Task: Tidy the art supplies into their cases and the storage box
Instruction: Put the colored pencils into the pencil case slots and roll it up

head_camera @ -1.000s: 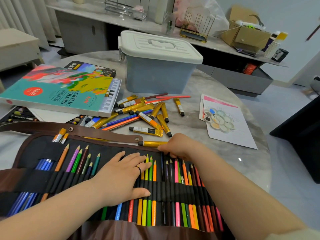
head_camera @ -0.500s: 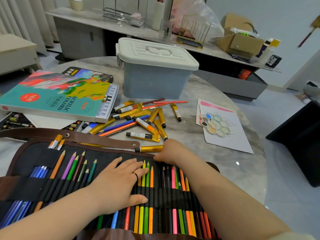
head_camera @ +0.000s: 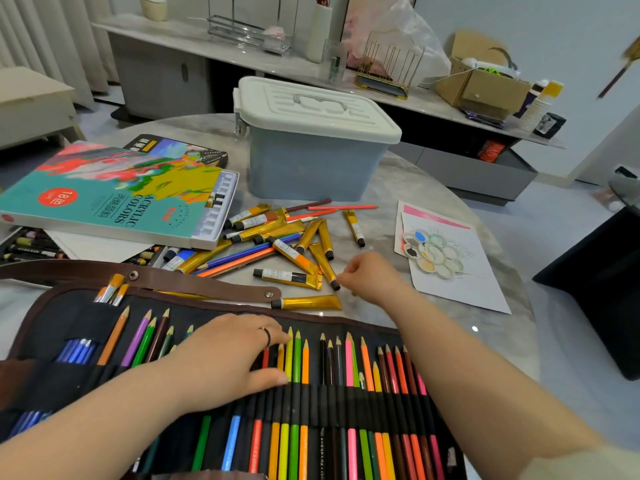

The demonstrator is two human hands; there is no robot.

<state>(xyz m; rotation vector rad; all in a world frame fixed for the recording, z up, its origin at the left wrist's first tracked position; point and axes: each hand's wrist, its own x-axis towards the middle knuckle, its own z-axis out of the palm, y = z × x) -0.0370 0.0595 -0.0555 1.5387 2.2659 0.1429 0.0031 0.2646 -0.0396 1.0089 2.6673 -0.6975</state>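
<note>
Pencil roll, dark fabric, lies unrolled nearest me; my left grip rests flat and outstretched on it. My right grip hangs curled; whether it pinches anything I cannot tell. Nearest paint tube, creased gold foil, lies just left, cap toward it, axis running away leftward. Storage box, lidded plastic, stands farthest.

Home living room: sideboard, curtains

Round marble table; long sideboard behind; pale wall; curtain left.
</note>
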